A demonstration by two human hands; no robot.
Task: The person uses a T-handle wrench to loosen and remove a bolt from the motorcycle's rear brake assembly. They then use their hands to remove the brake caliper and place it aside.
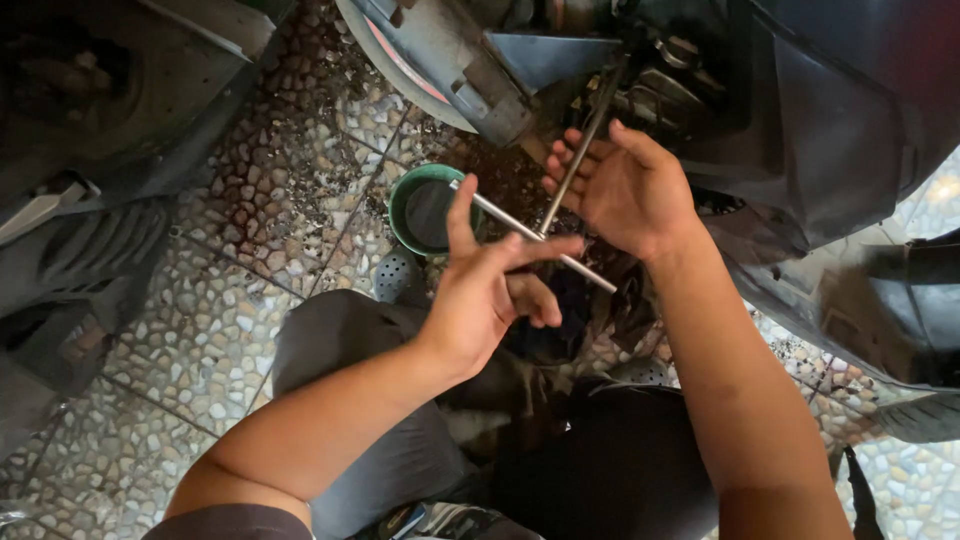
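**Two hands on a T-handle wrench under a scooter**

Nearest the camera, the person's grey-trousered knees (pixel 380 400) fold below the T-handle wrench (pixel 545 235). The left hand (pixel 490 290) sits just under the wrench's crossbar, thumb and forefinger spread and touching the bar, the other fingers curled in. The right hand (pixel 625 185), just beyond and right of the crossbar, lies open and cupped along the long shaft, fingers loose rather than clamped. Left of the crossbar's far end stands a green bowl (pixel 400 195) of dark liquid on the pebbled floor (pixel 270 180). Beyond, the shaft runs up into the scooter's dark underside (pixel 640 60).
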